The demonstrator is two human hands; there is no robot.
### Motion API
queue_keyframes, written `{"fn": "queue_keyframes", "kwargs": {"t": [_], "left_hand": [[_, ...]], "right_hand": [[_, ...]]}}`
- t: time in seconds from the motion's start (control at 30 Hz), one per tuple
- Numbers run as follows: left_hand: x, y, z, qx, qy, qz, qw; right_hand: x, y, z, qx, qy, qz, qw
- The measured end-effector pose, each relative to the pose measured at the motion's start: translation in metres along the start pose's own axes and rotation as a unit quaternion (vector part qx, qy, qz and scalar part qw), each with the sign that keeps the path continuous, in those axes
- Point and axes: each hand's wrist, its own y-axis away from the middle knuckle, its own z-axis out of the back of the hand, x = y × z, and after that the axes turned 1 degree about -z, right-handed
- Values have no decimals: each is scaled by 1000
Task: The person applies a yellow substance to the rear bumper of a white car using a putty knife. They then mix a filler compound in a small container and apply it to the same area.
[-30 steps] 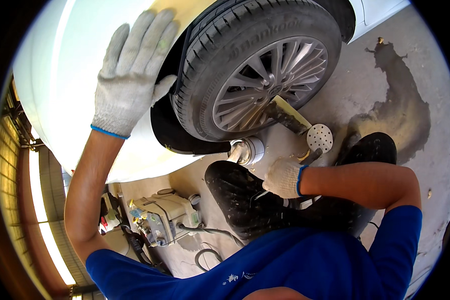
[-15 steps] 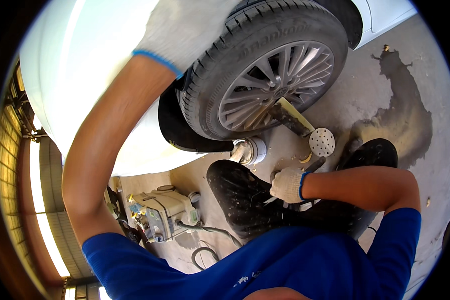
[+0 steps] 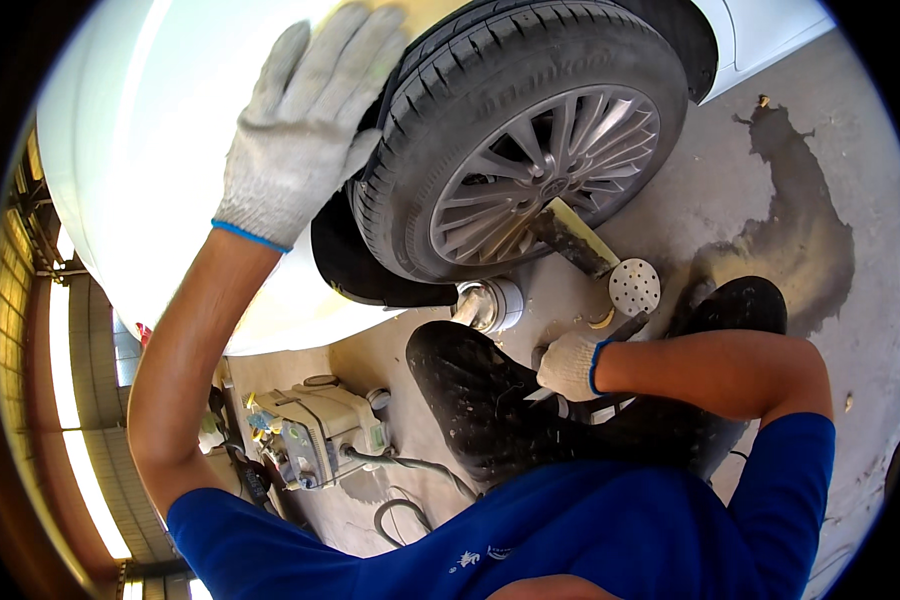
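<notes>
Curving under the flat left hand (image 3: 298, 140), the fender (image 3: 135, 190) lies beyond the right hand (image 3: 569, 366) (grip unclear).

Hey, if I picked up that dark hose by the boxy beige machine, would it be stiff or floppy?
The dark hose would probably flex fairly easily, since it curves rather than running straight. One end joins the beige machine, so lifting it may tug there. That connection also suggests it wouldn't roll far if pushed.
</notes>
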Motion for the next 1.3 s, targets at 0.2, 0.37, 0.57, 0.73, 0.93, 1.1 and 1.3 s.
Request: {"fn": "queue_keyframes", "kwargs": {"t": [0.2,0.37,0.57,0.73,0.93,1.1,1.3], "left_hand": [[3,52,-3,23,9,2,1000],[3,110,-12,22,-26,-4,999],[-67,143,11,44,316,85,944],[-172,205,40,118,390,113,906],[-215,286,38,168,367,305,863],[-200,340,-10,166,315,469,808],[-145,398,-115,-44,230,704,670]], "right_hand": [[-6,2,-3,-20,-2,-14,1000],[-3,5,0,0,12,1,1000],[-6,9,1,-37,-13,-17,999],[-15,8,14,-41,-12,-15,999],[-25,6,28,-83,-47,-90,991],[-76,15,-9,-172,-43,-174,969],[-85,16,-1,-141,-35,-297,944]]}}
